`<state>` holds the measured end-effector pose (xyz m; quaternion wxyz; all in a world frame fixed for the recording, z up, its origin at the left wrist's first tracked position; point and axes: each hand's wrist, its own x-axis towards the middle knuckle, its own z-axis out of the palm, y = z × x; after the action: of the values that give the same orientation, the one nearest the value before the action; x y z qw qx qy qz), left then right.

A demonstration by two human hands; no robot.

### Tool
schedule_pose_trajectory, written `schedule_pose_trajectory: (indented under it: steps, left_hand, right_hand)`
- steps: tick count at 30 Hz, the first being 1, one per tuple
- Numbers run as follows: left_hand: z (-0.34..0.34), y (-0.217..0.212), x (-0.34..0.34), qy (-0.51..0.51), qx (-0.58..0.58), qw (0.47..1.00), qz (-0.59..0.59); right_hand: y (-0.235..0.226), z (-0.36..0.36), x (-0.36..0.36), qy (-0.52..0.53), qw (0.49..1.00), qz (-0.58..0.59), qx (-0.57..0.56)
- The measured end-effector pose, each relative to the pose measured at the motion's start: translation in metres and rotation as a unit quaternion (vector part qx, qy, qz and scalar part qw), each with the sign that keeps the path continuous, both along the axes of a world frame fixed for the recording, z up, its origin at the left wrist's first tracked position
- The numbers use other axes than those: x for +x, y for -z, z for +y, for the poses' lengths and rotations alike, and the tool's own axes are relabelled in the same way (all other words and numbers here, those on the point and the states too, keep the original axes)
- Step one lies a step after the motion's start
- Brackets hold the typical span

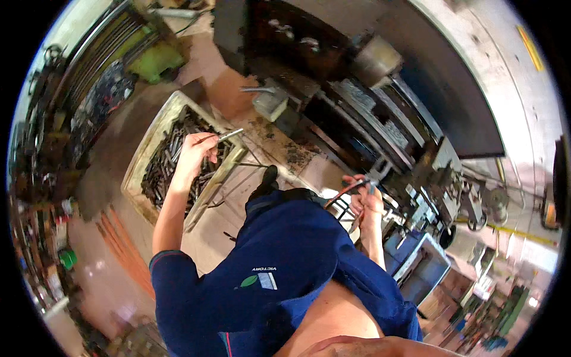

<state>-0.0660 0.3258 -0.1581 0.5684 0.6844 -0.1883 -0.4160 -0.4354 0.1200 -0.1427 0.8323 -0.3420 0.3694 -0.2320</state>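
My left hand (199, 149) is closed around a short, shiny metal rod (231, 134) that points up to the right. Below this hand is a pale, worn crate (135, 159) filled with many dark metal rods (156, 179). My right hand (370, 203) is wrapped round a tool with red handles (344, 194), perhaps pliers; its working end is too blurred to make out. That hand is beside the carriage of a lathe (428, 160), and I cannot tell whether the tool touches the machine.
The lathe's chuck (378, 59) and bed stand ahead to the right. A blue bin (433, 266) sits by my right forearm. Brown bars (125, 250) lie on the floor at left, near cluttered shelves (44, 238). A green container (156, 62) is at the far left.
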Motion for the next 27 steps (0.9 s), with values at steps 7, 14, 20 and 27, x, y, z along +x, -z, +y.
schedule_pose_trajectory:
  steps: [7, 14, 20, 27]
  left_hand:
    - [-0.116, -0.049, -0.098, 0.131, -0.108, 0.975, 0.141]
    - [-0.154, -0.060, -0.140, 0.229, -0.107, 0.968, 0.007]
    - [-0.170, -0.062, -0.148, 0.312, -0.087, 0.945, 0.037]
    - [-0.183, -0.058, -0.149, 0.362, -0.074, 0.927, 0.062]
  right_hand:
    - [-0.023, -0.003, 0.016, -0.220, 0.951, 0.146, -0.164]
    - [-0.040, 0.000, 0.008, -0.191, 0.935, 0.203, -0.217]
    - [-0.050, 0.009, 0.003, -0.155, 0.951, 0.216, -0.157]
    - [-0.054, 0.016, 0.017, -0.063, 0.936, 0.284, -0.198]
